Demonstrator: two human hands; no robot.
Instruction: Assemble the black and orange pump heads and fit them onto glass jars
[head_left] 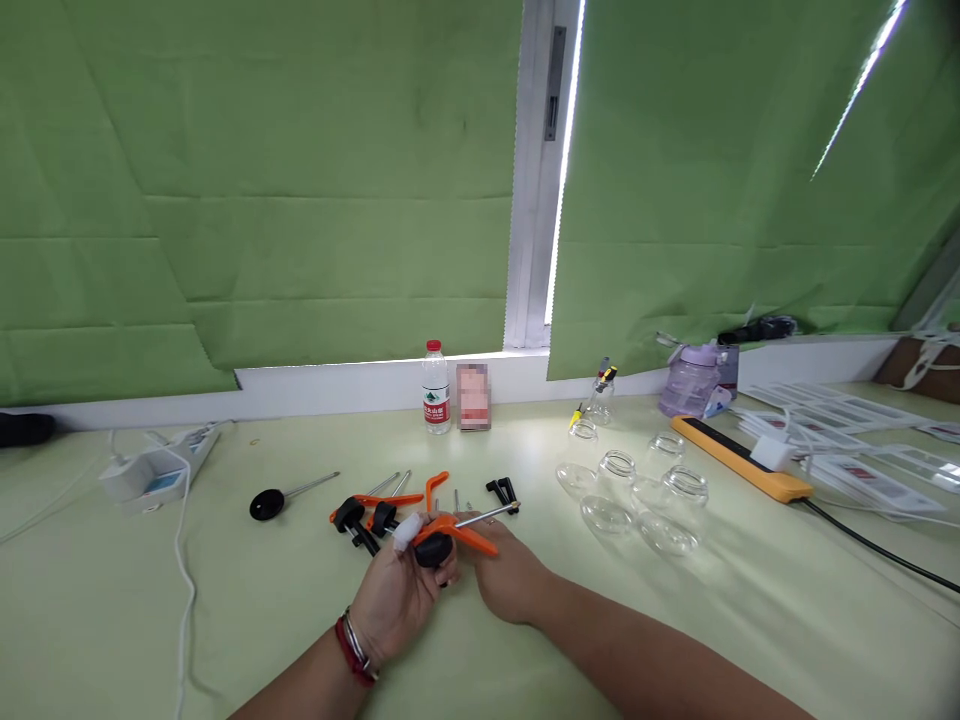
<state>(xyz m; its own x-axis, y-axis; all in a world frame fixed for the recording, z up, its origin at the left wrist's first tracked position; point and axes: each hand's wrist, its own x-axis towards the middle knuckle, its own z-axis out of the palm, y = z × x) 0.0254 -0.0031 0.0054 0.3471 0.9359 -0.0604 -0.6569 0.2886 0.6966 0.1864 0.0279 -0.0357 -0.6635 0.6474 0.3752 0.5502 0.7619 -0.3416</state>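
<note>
- At the near middle of the table (247, 640), the left hand (401, 605) is curled around an orange clamp-like part (471, 537) with a rounded black end (433, 549); a white wrap (407, 531) covers one of its digits, and red and silver bracelets (354, 648) circle the wrist.
- Just right of it, the right hand (504, 572) reaches in with its back upward; its fingers are mostly hidden behind the orange part, so I cannot tell whether they grip anything.
- From the orange part, a metal rod (484, 515) slants to the right, passing in front of the right hand's knuckles.
- Just beyond the left hand, on its left, another orange piece (394, 499) lies among black-ended parts (349, 514) and thin metal rods.
- Beyond the right hand lie two short black pieces (503, 492), close together.
- Farther left, a black disc (267, 504) on a metal rod rests alone; past it is a white power strip (199, 447).
- On the far side, a red-capped bottle (435, 395) stands upright beside a pink box (473, 397).
- To the right are several clear vessels (684, 492), an orange power strip (739, 460) and, farther off, a purple bottle (688, 385).
</note>
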